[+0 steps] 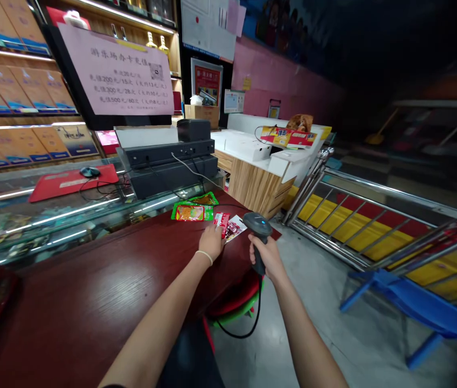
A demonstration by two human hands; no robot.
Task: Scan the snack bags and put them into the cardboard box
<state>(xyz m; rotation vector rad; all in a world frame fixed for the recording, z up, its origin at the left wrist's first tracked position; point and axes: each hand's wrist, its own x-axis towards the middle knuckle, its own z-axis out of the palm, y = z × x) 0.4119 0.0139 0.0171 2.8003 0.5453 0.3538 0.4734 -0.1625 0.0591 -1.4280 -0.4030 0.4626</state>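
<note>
My right hand [267, 257] is closed round the grip of a black barcode scanner [257, 226], whose head hangs just off the corner of the dark red counter [91, 291]. My left hand [210, 242] rests on the counter with its fingers on a small red snack packet [222, 222]. Another red and white packet [234, 228] lies right beside it, under the scanner head. Two green-edged snack packets [192, 212] lie a little farther back. The scanner's black cable [248, 323] loops down below the counter.
A black cash register [172, 161] stands on the glass display case [42, 215] behind the packets. A red mat with a mouse [90, 172] lies to its left. Metal railings [358, 215] and a blue bench [414, 307] stand on the right. A stool [232, 307] sits below the counter.
</note>
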